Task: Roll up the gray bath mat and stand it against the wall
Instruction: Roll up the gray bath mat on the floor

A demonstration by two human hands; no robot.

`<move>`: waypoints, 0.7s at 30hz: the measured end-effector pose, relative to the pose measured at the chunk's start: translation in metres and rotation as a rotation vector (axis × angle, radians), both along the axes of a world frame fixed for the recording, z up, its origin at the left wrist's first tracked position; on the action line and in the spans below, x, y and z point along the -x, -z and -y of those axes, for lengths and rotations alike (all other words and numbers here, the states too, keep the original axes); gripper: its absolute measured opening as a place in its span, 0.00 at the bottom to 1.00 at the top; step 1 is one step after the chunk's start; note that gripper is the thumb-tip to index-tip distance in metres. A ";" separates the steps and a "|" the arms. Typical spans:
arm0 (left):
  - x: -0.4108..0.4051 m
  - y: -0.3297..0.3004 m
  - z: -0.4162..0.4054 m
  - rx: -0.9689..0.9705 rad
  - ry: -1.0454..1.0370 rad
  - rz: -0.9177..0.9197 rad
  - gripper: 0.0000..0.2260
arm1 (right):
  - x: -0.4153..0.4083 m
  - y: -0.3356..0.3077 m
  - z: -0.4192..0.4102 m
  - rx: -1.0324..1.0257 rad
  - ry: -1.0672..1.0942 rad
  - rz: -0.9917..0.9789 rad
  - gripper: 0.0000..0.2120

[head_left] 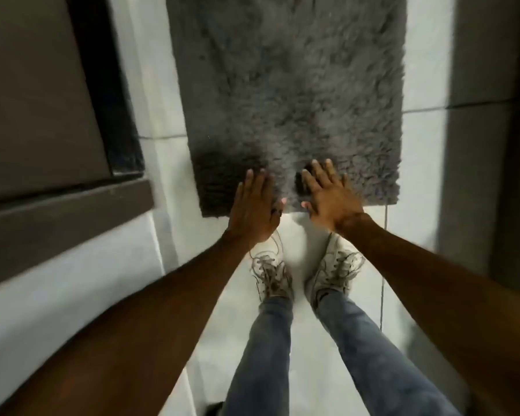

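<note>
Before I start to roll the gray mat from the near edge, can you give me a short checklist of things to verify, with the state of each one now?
1. Mat lies flat, not yet rolled: the gray bath mat is spread on the white tiled floor. Ok.
2. Both hands at the near edge: left hand and right hand reach over it, fingers open. Ok.
3. Edge already gripped: neither hand is closed on it. Not ok.
4. Feet off the mat: both sneakers stand on the floor just short of the edge. Ok.
5. Nothing lying on the mat: the visible part is bare; the far end is out of view. Cannot tell.
</note>
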State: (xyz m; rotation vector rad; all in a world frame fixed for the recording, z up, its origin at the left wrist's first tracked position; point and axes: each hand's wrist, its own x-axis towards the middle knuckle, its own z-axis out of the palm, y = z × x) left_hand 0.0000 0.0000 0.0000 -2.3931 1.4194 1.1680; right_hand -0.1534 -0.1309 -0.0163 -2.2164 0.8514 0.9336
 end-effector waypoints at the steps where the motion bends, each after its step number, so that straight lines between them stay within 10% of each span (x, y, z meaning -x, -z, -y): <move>1: 0.003 0.027 -0.005 -0.011 0.092 0.002 0.30 | 0.003 0.022 -0.008 0.009 -0.067 -0.014 0.42; 8: 0.040 0.114 -0.034 0.093 0.376 0.350 0.37 | 0.019 0.085 -0.047 0.281 -0.304 -0.043 0.61; 12: 0.040 0.085 -0.012 0.036 0.424 0.445 0.27 | 0.003 0.069 -0.039 0.240 -0.327 -0.049 0.34; 17: 0.014 0.064 0.016 0.098 0.483 0.324 0.09 | -0.011 0.031 0.009 0.155 -0.227 0.077 0.24; 21: -0.012 0.077 0.039 0.222 0.305 0.328 0.12 | -0.010 0.029 0.048 0.306 -0.113 0.283 0.19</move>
